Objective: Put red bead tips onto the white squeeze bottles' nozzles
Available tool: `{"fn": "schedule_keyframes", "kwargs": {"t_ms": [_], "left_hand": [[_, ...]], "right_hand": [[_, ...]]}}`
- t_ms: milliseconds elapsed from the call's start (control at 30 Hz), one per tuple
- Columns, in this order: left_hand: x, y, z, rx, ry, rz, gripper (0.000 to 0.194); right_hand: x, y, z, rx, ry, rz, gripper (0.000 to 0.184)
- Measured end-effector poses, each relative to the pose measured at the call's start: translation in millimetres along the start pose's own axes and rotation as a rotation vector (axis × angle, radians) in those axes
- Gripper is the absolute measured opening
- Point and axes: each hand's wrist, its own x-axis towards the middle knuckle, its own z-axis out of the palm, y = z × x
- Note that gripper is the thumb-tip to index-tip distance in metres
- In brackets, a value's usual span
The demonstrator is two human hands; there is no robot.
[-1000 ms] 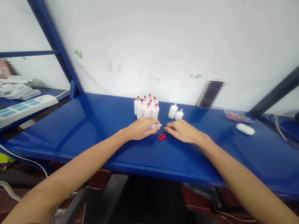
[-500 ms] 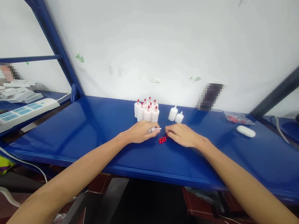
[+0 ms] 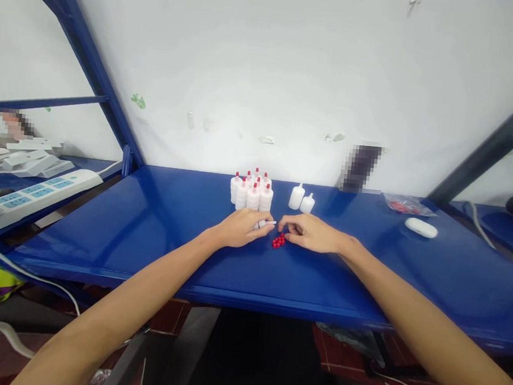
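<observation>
Just left of and beyond the heap of red caps (image 3: 278, 240) on the blue table (image 3: 145, 236), a white bottle (image 3: 261, 224) is held in the left hand (image 3: 241, 227). Its body is wrapped by closed fingers, and it is tipped sideways so that its pale nozzle (image 3: 272, 222) is pointed toward the right hand (image 3: 309, 232); the grip seems to be chosen to leave the tip free. At the right of the heap, thumb and forefinger are curled and slightly parted, with nothing seen between them; whether a cap is touched by the thumb cannot be told. The caps are probably grouped there for easy reach.

Beyond the heap and to its left, red-tipped bottles (image 3: 252, 199) are stood upright in a tight cluster, perhaps to be set apart from the two uncapped bottles (image 3: 296, 197) placed beyond the heap and slightly to its right.

Most of the held bottle is covered by the left hand, and the cluster's rear bottles are screened by the front ones. Far right of the heap, red pieces inside a clear bag (image 3: 410, 205) are blurred by the plastic. Beyond the heap, by the wall, a dark item (image 3: 361, 166) is masked by pixelation.
</observation>
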Motion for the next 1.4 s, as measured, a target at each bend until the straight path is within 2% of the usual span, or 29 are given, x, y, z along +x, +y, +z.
{"fn": "schedule_keyframes", "kwargs": {"t_ms": [100,367,633,800,967,1200,1400], "left_hand": [[0,-1,0.3,0.005,0.003,0.005,0.037],[0,1,-0.7,0.003,0.007,-0.006,0.038],[0,1,-0.9,0.000,0.010,-0.018,0.037],[0,2,-1.5,-0.002,0.009,-0.032,0.038],[1,2,-2.2,-0.020,-0.007,-0.038,0.038],[2,4,-2.3,-0.020,-0.031,-0.049,0.039],[1,6,-2.5,-0.044,-0.042,-0.041,0.040]], "right_hand": [[1,2,1,0.037,-0.008,0.003,0.016],[0,6,0,0.067,0.036,-0.014,0.028],[0,-1,3,-0.194,0.014,0.006,0.025],[1,-3,4,-0.255,0.018,-0.020,0.023],[2,-4,7,-0.198,0.032,-0.083,0.024],[3,-6,8,-0.119,0.049,-0.082,0.028],[4,-12,10,-0.007,0.218,-0.054,0.031]]}}
